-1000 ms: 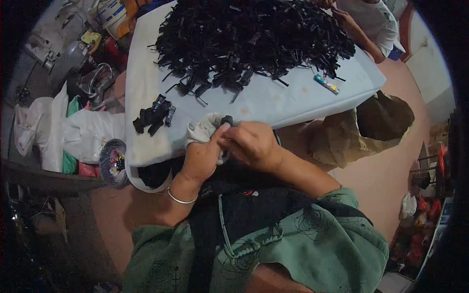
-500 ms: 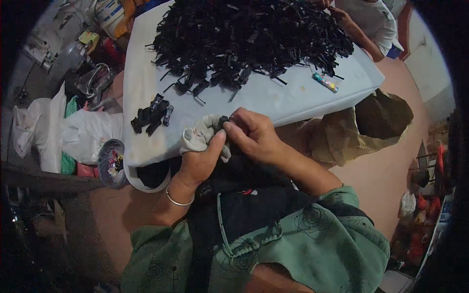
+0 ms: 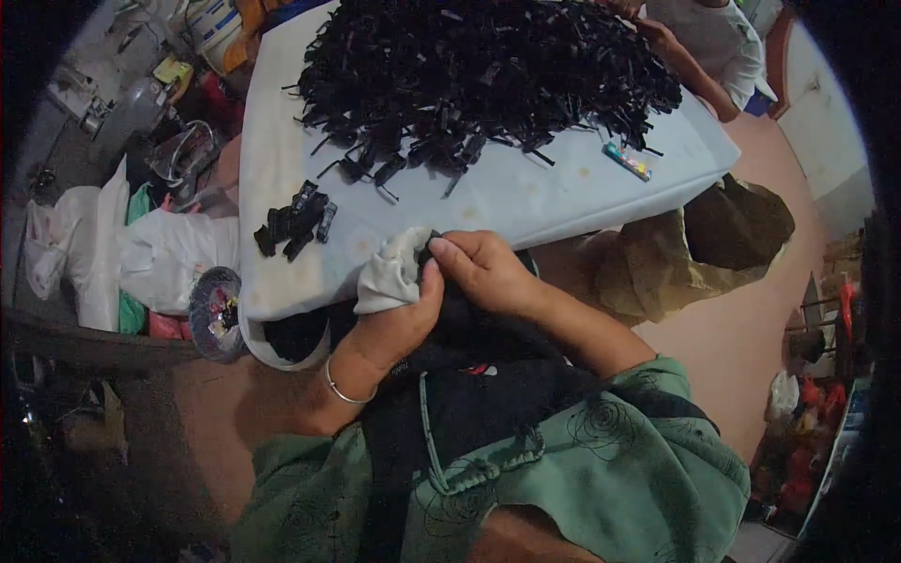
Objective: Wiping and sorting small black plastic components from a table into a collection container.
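Observation:
My left hand (image 3: 399, 328), with a bangle at its wrist, holds a bunched off-white cloth glove (image 3: 389, 275) at the table's near edge. Its thumb is bare and raised; its other fingers are hidden by the fabric, and I cannot tell whether they are inside it. My right hand (image 3: 488, 272) is closed, pinching the glove's dark grey part between thumb and fingers, close to the left thumb. Beyond them on the white-covered table (image 3: 441, 211) lies a small group of black plastic pieces (image 3: 298, 220), and farther back a large heap of similar black pieces (image 3: 469, 84).
A small colourful packet (image 3: 627, 161) lies right of the heap. Another person's arm (image 3: 690, 66) reaches in at the far right. An open brown sack (image 3: 694, 244) stands right of the table. White bags (image 3: 178, 253) and a clear bowl (image 3: 216, 314) are at the left.
The glove has turned and been drawn up, so its smooth off-white side shows more. My right hand has dropped slightly toward me, and my left wrist has shifted a little right.

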{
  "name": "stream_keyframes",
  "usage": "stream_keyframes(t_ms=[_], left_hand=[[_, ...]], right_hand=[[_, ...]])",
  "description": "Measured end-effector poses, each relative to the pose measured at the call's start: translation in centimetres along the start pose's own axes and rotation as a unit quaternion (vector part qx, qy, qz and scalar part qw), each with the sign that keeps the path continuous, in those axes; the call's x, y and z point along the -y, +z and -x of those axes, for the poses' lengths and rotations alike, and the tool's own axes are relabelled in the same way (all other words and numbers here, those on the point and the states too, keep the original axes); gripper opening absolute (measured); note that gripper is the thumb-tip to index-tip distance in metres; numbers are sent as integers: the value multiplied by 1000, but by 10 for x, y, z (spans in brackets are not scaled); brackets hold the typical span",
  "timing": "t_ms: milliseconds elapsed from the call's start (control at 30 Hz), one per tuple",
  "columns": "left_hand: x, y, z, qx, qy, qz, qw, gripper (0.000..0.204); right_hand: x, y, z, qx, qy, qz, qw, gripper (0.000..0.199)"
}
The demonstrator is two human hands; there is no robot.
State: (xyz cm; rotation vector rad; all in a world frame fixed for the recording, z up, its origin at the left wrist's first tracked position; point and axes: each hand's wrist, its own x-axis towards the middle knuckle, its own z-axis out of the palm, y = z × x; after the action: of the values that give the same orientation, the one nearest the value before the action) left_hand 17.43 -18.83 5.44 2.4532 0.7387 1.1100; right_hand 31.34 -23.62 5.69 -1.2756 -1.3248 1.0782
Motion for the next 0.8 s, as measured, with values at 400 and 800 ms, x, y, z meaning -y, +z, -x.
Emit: stream_keyframes(t_ms=[400,800], left_hand=[[6,-20,-12,85,-295,215,927,26],[-3,-22,-15,129,-188,234,945,29]], right_hand=[[-6,-23,0,-9,-152,155,976,16],[2,-11,-4,-5,-70,75,995,23]])
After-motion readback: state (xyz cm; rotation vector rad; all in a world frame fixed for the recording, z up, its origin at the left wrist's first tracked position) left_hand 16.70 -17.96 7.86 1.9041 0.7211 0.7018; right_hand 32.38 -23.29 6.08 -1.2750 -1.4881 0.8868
